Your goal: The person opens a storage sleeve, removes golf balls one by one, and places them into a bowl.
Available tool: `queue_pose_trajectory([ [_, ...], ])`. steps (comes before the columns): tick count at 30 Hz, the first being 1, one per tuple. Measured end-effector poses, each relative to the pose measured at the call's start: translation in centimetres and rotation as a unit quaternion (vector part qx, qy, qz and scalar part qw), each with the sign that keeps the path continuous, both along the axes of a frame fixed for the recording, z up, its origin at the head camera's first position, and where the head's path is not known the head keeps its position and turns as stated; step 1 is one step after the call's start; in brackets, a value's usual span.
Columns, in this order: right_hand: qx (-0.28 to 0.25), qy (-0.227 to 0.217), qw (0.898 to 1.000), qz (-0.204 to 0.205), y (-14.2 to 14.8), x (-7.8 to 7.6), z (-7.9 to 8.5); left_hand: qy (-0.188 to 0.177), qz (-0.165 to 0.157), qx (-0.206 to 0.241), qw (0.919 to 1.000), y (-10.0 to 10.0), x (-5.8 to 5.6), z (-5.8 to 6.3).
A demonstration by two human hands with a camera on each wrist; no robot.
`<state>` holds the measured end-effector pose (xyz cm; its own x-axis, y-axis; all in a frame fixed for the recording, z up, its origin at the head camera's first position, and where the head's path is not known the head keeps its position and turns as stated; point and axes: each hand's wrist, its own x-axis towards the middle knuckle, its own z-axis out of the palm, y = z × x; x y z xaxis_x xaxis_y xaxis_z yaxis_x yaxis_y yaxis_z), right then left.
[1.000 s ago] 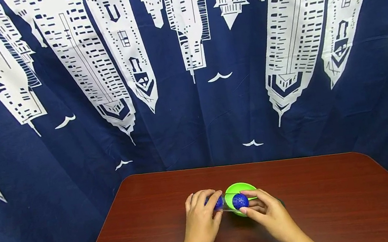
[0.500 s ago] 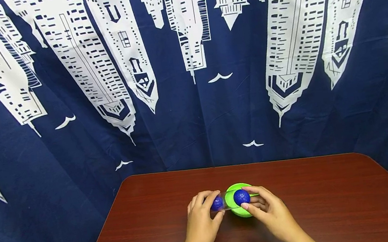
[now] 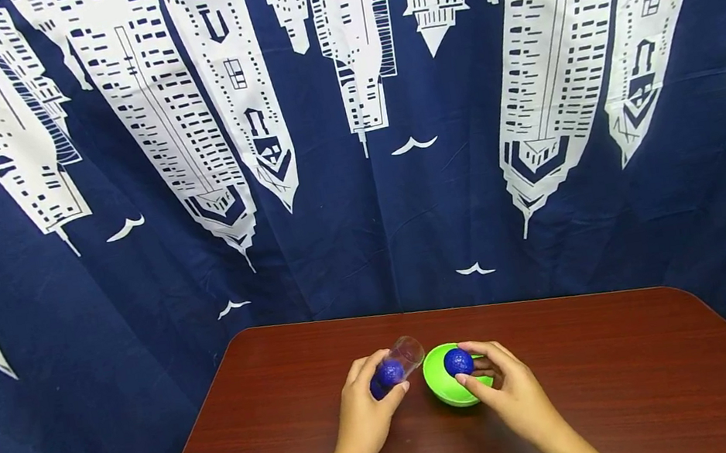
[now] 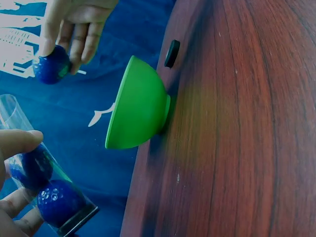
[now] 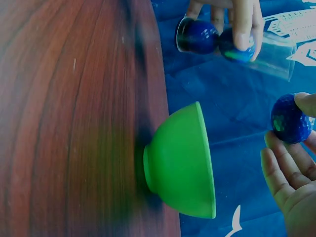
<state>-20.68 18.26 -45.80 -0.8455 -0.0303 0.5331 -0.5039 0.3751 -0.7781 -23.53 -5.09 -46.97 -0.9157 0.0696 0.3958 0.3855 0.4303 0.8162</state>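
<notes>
My left hand (image 3: 365,408) grips a clear plastic tube (image 3: 412,350), its open end tilted up and to the right. Two blue golf balls (image 4: 60,201) sit inside, stacked at the tube's dark closed end. A third blue golf ball (image 3: 458,362) is pinched between the thumb and fingers of my right hand (image 3: 517,395). Below that ball stands a bright green bowl (image 3: 445,386), upright on the table; in both wrist views the ball is above the rim, apart from the bowl.
A small black round cap (image 4: 172,53) lies on the brown wooden table (image 3: 303,392) beside the bowl, hidden behind my right hand in the head view. A blue curtain (image 3: 338,246) with white buildings hangs behind the table's far edge.
The right hand's golf ball has come out of the tube and moved slightly right, over the bowl. The left hand has drawn the tube left and tipped its mouth upward.
</notes>
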Motion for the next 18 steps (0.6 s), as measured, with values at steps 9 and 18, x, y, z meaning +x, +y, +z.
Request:
queue_pose_trajectory([
  [9,0.081,-0.01,0.996,-0.026,0.5,-1.6,-0.9,-0.031,-0.025,0.051,0.9979,-0.7,-0.5,-0.2],
  [18,0.188,-0.036,0.981,-0.03,0.7,-2.5,-1.3,-0.047,-0.012,0.062,0.9969,-1.0,-1.1,-0.3],
])
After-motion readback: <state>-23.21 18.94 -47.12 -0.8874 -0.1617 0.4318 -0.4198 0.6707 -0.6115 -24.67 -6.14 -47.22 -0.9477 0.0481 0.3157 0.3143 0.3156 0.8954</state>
